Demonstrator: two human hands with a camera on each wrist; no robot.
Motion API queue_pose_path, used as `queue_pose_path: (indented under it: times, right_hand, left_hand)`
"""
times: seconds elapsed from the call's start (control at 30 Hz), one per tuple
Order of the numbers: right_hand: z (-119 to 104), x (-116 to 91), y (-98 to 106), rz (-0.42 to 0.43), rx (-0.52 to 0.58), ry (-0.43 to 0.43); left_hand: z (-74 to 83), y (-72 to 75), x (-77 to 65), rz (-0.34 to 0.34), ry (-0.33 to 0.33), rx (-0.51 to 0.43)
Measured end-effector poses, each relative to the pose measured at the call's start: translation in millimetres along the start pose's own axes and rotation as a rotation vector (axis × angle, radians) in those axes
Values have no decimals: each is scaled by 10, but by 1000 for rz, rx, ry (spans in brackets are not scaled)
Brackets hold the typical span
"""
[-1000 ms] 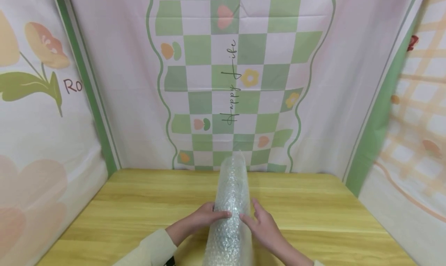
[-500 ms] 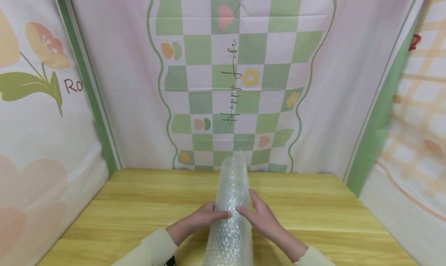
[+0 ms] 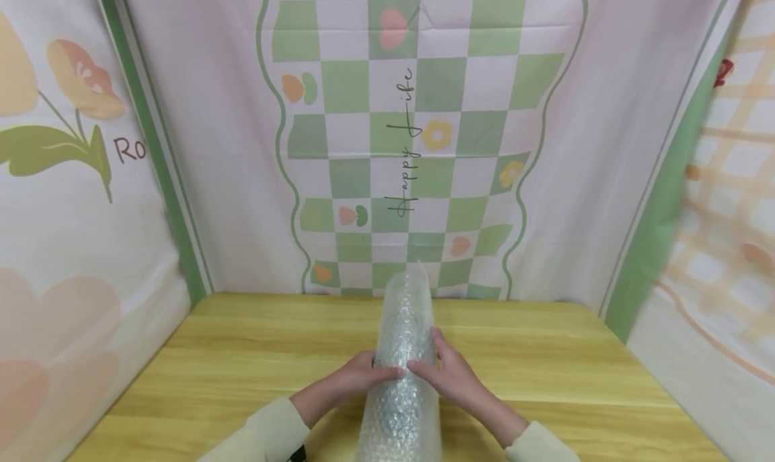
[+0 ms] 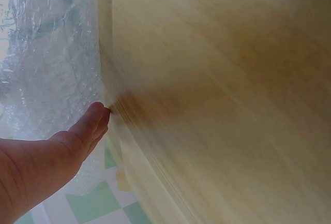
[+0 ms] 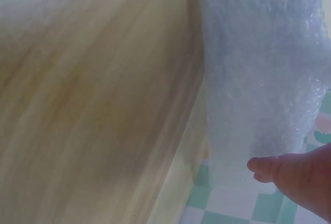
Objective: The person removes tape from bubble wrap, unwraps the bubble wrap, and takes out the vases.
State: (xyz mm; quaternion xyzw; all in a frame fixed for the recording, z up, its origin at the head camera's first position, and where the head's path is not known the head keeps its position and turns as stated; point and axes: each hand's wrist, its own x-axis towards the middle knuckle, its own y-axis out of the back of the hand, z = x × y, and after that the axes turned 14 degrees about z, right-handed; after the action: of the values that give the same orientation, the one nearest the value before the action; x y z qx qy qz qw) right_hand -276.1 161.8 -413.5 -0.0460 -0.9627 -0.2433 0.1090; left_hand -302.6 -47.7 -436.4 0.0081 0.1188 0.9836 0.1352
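A clear roll of bubble wrap (image 3: 402, 321) lies lengthwise on the wooden table, running from the near edge toward the back. My left hand (image 3: 357, 376) holds its left side, thumb laid over the top. On the opposite side my right hand (image 3: 457, 380) holds the roll, thumb also across the top and fingers along the side. The two thumb tips almost meet. In the left wrist view the fingers (image 4: 92, 123) press against the wrap near the tabletop. The right wrist view shows fingertips (image 5: 258, 167) at the film, while the roll's near end falls outside the head view.
The wooden table (image 3: 272, 341) spreads out on both sides of the roll. Behind it hangs a green-and-white checked cloth (image 3: 424, 179), with printed cloths at left and right. A small black object (image 3: 298, 454) shows by the left sleeve.
My right hand has moved forward and inward against the roll, its thumb coming over the top. The left hand and the roll have stayed about where they were.
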Motion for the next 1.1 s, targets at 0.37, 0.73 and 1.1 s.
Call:
queue_pose_path:
  times: [0.37,0.73,1.1]
  right_hand:
    - [10,7,-28,15,-55,55]
    - [28,23,-5,5,-59,78]
    - [37,39,30,-18,-58,60]
  left_hand:
    - [28,-2,-4,9,6,22]
    - [21,-11,-8,0,4,3]
    - [3,-20,-2,-7,18,-19]
